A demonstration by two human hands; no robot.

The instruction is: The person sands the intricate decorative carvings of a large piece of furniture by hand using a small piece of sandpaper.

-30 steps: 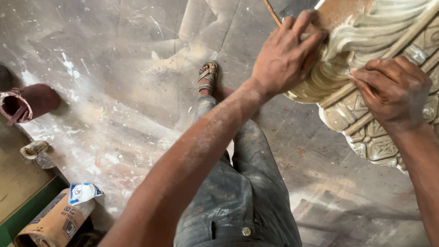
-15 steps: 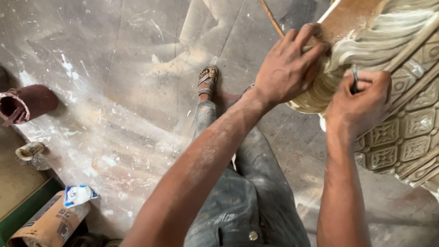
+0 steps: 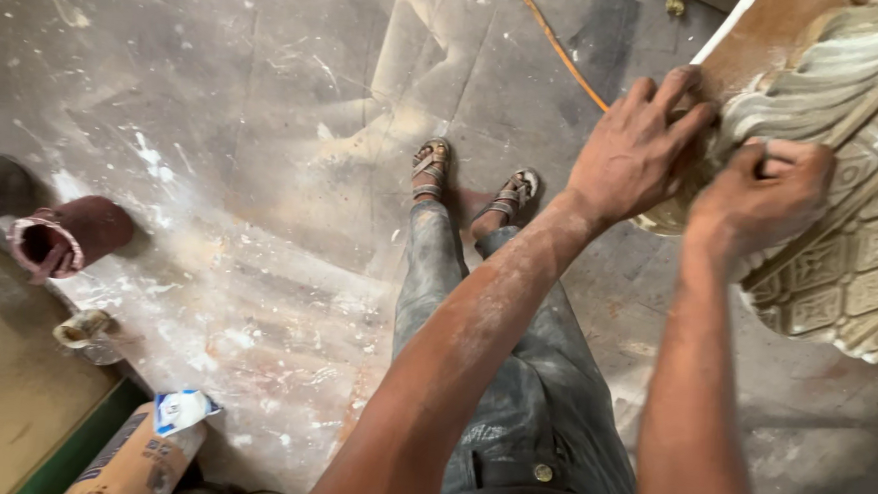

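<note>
A large carved ornamental piece [image 3: 848, 269], pale with square relief tiles and flowing ridges, fills the upper right. My left hand [image 3: 636, 152] lies spread with its fingers against the piece's brown upper edge. My right hand [image 3: 762, 199] is curled tight against the carved ridges just right of it, seemingly pinching a small dark tool, mostly hidden by the fingers. Both forearms are dusted white. Below them are my dusty jeans [image 3: 512, 381] and sandalled feet [image 3: 472, 184] on the floor.
The concrete floor [image 3: 243, 167] is streaked with white dust. A dark red bucket [image 3: 64, 237] lies tipped at the left, near a small tin [image 3: 82, 331]. A brown paper sack [image 3: 133, 456] leans by a green-edged board [image 3: 11, 395]. An orange cord [image 3: 555, 43] crosses the top.
The view has swung so the carved piece sits further right and both feet show. My right hand has shifted up along the ridges, closer to my left hand.
</note>
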